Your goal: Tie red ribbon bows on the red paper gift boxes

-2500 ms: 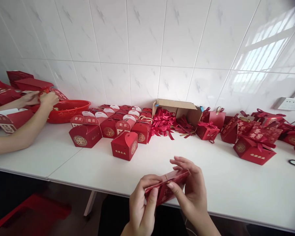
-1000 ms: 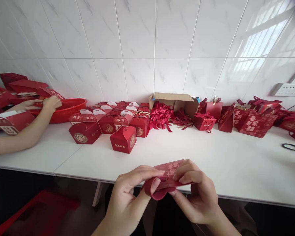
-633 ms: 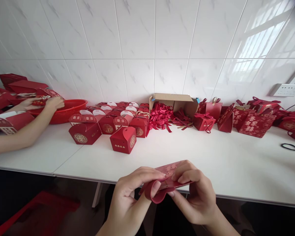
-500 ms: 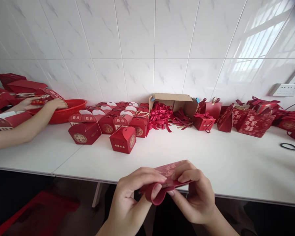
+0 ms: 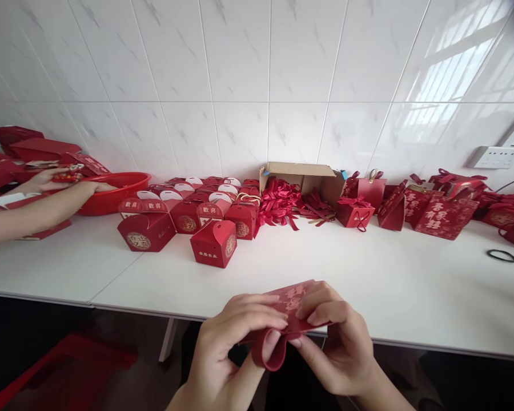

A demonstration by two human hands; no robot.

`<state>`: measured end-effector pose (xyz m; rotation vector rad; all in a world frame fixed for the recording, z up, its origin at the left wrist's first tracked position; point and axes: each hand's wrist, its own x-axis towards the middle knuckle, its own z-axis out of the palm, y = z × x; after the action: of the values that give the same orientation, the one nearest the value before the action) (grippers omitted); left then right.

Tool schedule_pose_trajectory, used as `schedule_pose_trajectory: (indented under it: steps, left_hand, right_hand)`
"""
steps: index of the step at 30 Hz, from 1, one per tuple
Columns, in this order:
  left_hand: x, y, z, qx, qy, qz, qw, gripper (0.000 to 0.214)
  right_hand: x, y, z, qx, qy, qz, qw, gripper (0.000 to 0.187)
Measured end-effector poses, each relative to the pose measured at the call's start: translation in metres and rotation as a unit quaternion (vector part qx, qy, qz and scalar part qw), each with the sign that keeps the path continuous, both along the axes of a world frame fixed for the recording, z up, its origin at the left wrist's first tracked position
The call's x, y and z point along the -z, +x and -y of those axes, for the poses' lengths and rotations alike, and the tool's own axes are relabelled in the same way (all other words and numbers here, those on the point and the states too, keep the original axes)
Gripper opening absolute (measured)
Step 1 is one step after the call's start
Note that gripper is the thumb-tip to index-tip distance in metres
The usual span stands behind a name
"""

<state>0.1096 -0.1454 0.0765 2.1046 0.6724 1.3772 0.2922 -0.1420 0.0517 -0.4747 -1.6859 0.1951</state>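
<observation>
Close to the table's front edge, I hold a dark red gift bag (image 5: 292, 298) with pale printed characters. My left hand (image 5: 235, 337) is closed on its left side, the thumb inside a dark red loop (image 5: 270, 358) that curls toward me. On the other side, my right hand (image 5: 336, 334) pinches the bag, its thumb beside the base of the loop. The fingers hide much of the bag. Beyond my hands, a small red gift box (image 5: 214, 244) stands on the white table (image 5: 163, 281), with another red box (image 5: 146, 233) to its left.
Rows of red boxes (image 5: 186, 216) stand behind, beside a heap of red ribbons (image 5: 279, 200) at a cardboard box (image 5: 300, 169). Red bags (image 5: 445, 214) and a black ring (image 5: 501, 256) are to the right. At left, a co-worker's arm (image 5: 38, 216) reaches into a red basin (image 5: 132, 185).
The loop round my left thumb has grown larger and hangs lower. My right hand has shifted slightly left. The co-worker's forearm has moved up a little, with the hand deeper in the basin.
</observation>
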Motion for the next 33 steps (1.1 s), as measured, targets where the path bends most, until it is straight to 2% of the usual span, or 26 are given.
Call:
schedule_pose_trajectory:
  steps: [7, 10, 13, 16, 18, 21, 24, 28, 33]
  left_hand:
    - [-0.007, -0.003, 0.000, 0.076, -0.011, -0.008, 0.997, 0.035]
    - [-0.001, -0.004, -0.004, 0.091, -0.002, -0.002, 0.996, 0.040]
    - [0.006, -0.004, -0.010, 0.102, 0.006, 0.021, 0.995, 0.035]
    - [0.007, -0.004, -0.014, 0.094, 0.017, 0.034, 0.995, 0.028]
    - [0.004, -0.004, -0.016, 0.074, 0.052, 0.017, 0.996, 0.027]
    - [-0.003, -0.005, -0.019, 0.041, 0.153, -0.027, 0.987, 0.026]
    - [-0.006, -0.005, -0.020, 0.016, 0.214, -0.069, 0.974, 0.026]
    - [-0.005, -0.006, -0.022, 0.017, 0.219, -0.086, 0.972, 0.029]
    - [0.000, -0.006, -0.021, 0.024, 0.184, -0.076, 0.980, 0.030]
  right_hand:
    - [-0.002, -0.003, 0.002, -0.044, -0.025, -0.017, 0.999, 0.030]
    - [0.000, -0.006, 0.003, -0.053, -0.023, -0.052, 0.997, 0.027]
    - [0.005, -0.010, 0.005, -0.081, -0.038, -0.086, 0.992, 0.026]
    - [0.006, -0.008, 0.006, -0.087, -0.094, -0.089, 0.988, 0.028]
    - [0.002, -0.004, 0.008, -0.057, -0.129, -0.028, 0.990, 0.036]
    - [-0.008, 0.003, 0.011, -0.007, -0.125, 0.083, 0.989, 0.045]
    - [-0.017, 0.006, 0.015, 0.002, -0.111, 0.111, 0.988, 0.041]
    - [-0.020, 0.003, 0.017, -0.014, -0.114, 0.103, 0.988, 0.037]
    - [-0.014, -0.001, 0.014, -0.028, -0.087, 0.088, 0.992, 0.040]
